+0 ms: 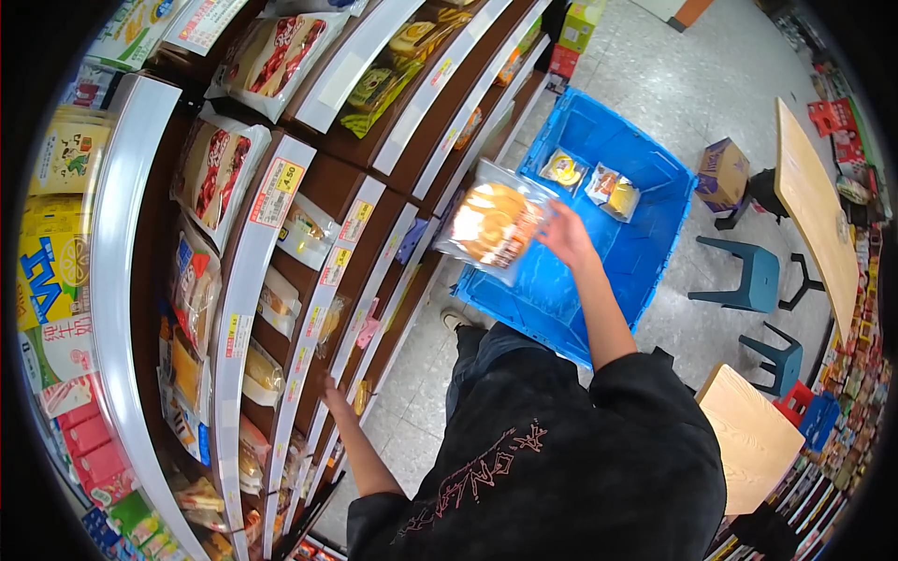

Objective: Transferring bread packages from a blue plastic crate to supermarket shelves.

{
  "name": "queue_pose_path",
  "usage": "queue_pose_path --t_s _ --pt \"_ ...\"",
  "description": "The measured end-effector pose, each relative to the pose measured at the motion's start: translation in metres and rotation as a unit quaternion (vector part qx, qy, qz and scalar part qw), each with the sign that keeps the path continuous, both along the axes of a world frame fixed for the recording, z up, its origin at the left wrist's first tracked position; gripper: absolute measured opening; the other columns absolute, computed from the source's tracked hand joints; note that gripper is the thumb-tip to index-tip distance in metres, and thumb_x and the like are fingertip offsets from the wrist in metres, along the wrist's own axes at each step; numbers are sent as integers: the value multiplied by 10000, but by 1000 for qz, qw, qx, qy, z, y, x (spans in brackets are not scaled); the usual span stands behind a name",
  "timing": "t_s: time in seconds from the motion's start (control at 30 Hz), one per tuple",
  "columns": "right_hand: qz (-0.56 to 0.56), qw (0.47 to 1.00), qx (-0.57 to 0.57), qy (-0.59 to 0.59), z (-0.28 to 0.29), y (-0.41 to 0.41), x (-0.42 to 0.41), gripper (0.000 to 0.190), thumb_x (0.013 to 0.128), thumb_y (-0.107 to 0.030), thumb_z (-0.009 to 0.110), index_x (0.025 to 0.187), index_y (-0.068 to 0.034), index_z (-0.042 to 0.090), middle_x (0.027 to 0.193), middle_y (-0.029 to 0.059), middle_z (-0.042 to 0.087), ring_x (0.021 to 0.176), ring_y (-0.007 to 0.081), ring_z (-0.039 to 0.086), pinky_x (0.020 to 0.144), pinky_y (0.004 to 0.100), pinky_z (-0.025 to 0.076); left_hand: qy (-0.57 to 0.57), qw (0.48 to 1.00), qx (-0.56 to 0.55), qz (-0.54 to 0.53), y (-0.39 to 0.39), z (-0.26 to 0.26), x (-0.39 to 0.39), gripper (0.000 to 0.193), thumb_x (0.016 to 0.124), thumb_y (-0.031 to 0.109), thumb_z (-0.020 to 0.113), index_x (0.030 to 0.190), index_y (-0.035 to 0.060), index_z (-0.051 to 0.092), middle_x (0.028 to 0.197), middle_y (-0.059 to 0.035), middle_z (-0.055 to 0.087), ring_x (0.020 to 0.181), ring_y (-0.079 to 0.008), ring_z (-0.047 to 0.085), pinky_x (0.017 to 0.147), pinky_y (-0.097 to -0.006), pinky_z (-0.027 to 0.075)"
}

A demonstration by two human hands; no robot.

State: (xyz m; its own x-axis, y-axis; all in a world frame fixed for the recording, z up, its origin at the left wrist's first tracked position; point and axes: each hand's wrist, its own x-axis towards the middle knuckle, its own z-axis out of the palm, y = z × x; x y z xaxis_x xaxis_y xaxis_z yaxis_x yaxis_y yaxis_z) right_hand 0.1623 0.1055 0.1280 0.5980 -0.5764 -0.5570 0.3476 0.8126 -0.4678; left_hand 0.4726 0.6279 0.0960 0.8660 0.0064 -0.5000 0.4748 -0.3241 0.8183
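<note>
My right hand grips the edge of a clear plastic package of round bread, held up over the left side of a blue plastic crate. Inside the crate, near its far end, lie a small wrapped pastry with a yellow swirl and a pack of packaged cakes. On the other side, my left hand is at the front of a lower bread shelf, beside its price-tag edge. Its fingers are blurred, and whether they touch anything is unclear.
Shelves of packaged bread with metal price rails rise close on the left. To the right stand teal stools, a cardboard box and wooden tabletops. A shoe shows on the tiled floor between shelf and crate.
</note>
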Motion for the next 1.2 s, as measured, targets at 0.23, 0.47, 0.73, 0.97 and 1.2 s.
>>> queue_pose_path --t_s 0.23,0.47,0.73,0.97,1.2 --pt "-233 948 144 163 -95 29 -74 318 926 -360 403 1098 -110 499 1085 67 596 974 221 552 864 398 422 46 998 -52 -7 -36 -19 62 702 849 489 519 1417 160 269 1465 -89 232 1345 -249 235 1079 -386 205" --pt "-230 925 125 277 -185 31 -68 329 926 -349 458 1144 -106 495 1046 65 561 910 201 531 743 353 457 91 995 -28 3 -57 -4 70 559 848 449 558 1326 194 419 1334 -36 402 1192 -196 414 977 -350 343" --pt "-243 880 73 402 -200 41 -38 454 823 -211 570 1178 51 465 1071 155 577 956 244 554 808 352 455 248 953 -144 97 -86 15 63 415 730 435 724 892 112 520 777 -16 561 658 -142 549 538 -256 373" --pt "-102 916 106 372 -191 22 -61 577 789 -277 605 1258 13 437 1234 184 479 1095 285 470 892 410 399 223 955 -154 117 -115 19 40 484 747 467 694 1050 132 518 879 -1 593 643 -112 512 522 -226 346" --pt "-120 911 -58 391 -276 41 -45 328 766 -273 645 957 -6 642 926 147 654 842 245 609 752 363 477 241 946 -174 129 -117 36 8 455 786 502 635 998 112 539 784 -7 545 601 -115 415 525 -240 301"
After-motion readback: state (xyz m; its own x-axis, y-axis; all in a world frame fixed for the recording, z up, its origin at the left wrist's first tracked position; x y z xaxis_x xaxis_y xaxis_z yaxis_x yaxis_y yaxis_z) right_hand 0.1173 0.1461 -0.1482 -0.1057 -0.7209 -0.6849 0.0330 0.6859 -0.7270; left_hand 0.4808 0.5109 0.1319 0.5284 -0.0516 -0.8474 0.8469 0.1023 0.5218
